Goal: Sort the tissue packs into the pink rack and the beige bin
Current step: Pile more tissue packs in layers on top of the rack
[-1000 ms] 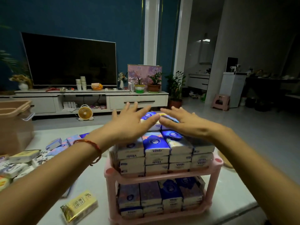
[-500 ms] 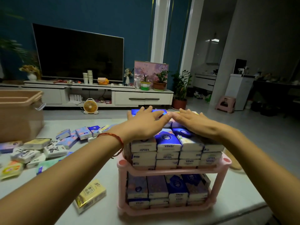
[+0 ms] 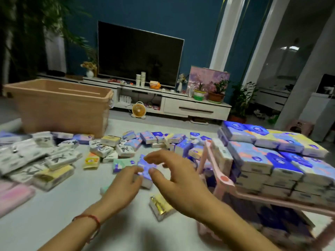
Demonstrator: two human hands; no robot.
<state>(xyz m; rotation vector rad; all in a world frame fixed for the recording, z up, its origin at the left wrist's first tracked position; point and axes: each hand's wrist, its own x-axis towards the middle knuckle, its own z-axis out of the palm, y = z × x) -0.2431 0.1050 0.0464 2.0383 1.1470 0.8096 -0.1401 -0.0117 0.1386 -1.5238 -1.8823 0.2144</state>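
The pink rack [image 3: 224, 180] stands at the right, its top shelf stacked high with blue and pastel tissue packs [image 3: 253, 156] and more on the lower shelf. The beige bin [image 3: 59, 109] sits at the back left of the table. Many loose packs [image 3: 108, 149] lie scattered between them. My left hand [image 3: 125, 185] reaches a blue pack [image 3: 146, 164] on the table, fingertips at its near edge. My right hand [image 3: 174, 176] hovers over the same pack with fingers spread and bent, holding nothing. The frame is motion-blurred.
A gold pack [image 3: 161, 207] lies just under my right wrist. White patterned packs [image 3: 54, 160] and a pink bundle [image 3: 12, 198] crowd the left side. Beyond the table are a TV cabinet [image 3: 195, 107] and a small fan [image 3: 138, 110] on the floor.
Both hands have left the top of the rack's stack and swung left and down to the loose packs on the table. The view has turned left, so the rack now sits at the right.
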